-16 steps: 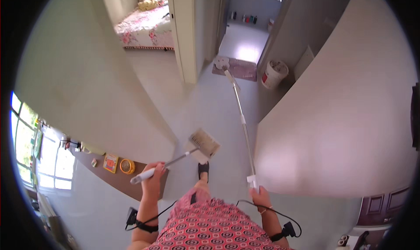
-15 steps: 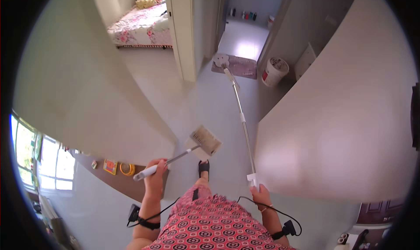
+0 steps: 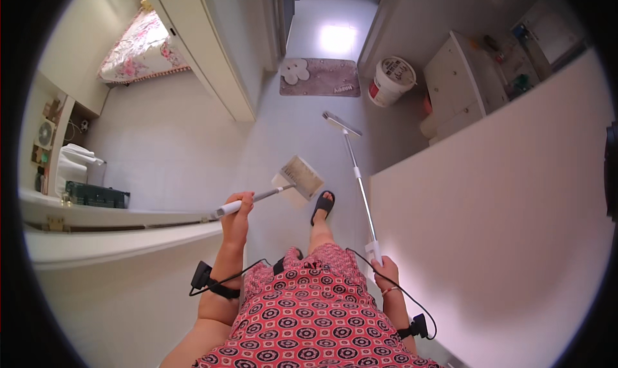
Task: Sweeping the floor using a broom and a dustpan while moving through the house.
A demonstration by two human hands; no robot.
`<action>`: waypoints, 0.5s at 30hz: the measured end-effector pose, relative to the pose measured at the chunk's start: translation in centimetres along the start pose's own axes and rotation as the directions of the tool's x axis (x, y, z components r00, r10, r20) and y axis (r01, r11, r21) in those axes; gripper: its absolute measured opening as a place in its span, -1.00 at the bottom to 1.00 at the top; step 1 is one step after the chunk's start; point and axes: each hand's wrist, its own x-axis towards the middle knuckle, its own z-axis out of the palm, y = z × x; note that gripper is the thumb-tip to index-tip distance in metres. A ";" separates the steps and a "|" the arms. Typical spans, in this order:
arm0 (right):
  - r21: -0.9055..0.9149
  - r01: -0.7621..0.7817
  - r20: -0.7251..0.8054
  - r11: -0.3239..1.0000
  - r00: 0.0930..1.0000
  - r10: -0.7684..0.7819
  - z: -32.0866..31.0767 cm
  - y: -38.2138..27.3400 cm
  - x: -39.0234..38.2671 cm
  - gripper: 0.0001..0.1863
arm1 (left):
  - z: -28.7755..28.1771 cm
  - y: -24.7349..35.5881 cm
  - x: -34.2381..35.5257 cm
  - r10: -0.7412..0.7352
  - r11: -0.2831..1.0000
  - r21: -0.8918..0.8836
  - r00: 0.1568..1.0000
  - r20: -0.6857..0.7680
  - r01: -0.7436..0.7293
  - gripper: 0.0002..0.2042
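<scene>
My left hand (image 3: pixel 238 206) is closed around the pale grip of a long-handled dustpan (image 3: pixel 304 177). Its beige pan hangs ahead of me, just left of my sandalled foot (image 3: pixel 324 204). Closed on the white grip of a floor squeegee (image 3: pixel 362 188) is my right hand (image 3: pixel 386 271). The squeegee's metal pole slants forward to a narrow, bar-shaped head on the grey floor, short of the mat. Whether that head has bristles or a rubber edge is too small to tell. Both forearms wear black straps with cables.
A grey-purple mat (image 3: pixel 325 84) lies at the far doorway. Right of it stand a white bucket (image 3: pixel 391 81) and a white cabinet (image 3: pixel 454 88). A pale wall (image 3: pixel 489 213) borders my right. A door frame (image 3: pixel 212 52) opens left onto a room with a flowered bed (image 3: pixel 143 49).
I have stepped forward through the passage, and the bedroom opening now shows wider at left. The squeegee's head has come back from the mat's edge toward me. Both hands keep their grips.
</scene>
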 end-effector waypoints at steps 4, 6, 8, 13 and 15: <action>-0.114 -0.106 0.061 0.988 0.992 0.114 -2.5 -0.1 4.2 -0.58 | -0.9 1.0 -0.6 -0.122 0.992 0.010 0.990 -0.076 0.123 -0.75; -0.124 -0.099 0.084 0.987 0.990 0.110 -3.7 -1.6 6.8 -0.58 | -1.0 1.4 -0.5 -0.108 0.994 0.023 0.990 -0.088 0.111 -0.78; -0.221 -0.005 0.066 0.975 0.998 0.020 -3.7 -3.1 10.4 -0.58 | -1.4 1.8 0.9 -0.090 0.994 0.053 0.992 -0.091 0.095 -0.78; -0.002 -0.011 0.101 1.000 0.995 0.011 -2.8 -5.3 21.0 -0.71 | -1.3 0.6 4.6 -0.126 0.976 0.169 0.990 -0.059 0.134 -0.76; 0.006 -0.011 0.117 1.000 0.993 0.010 -2.8 -7.9 24.5 -0.71 | -1.1 -0.7 6.1 -0.143 0.952 0.267 0.989 -0.047 0.150 -0.76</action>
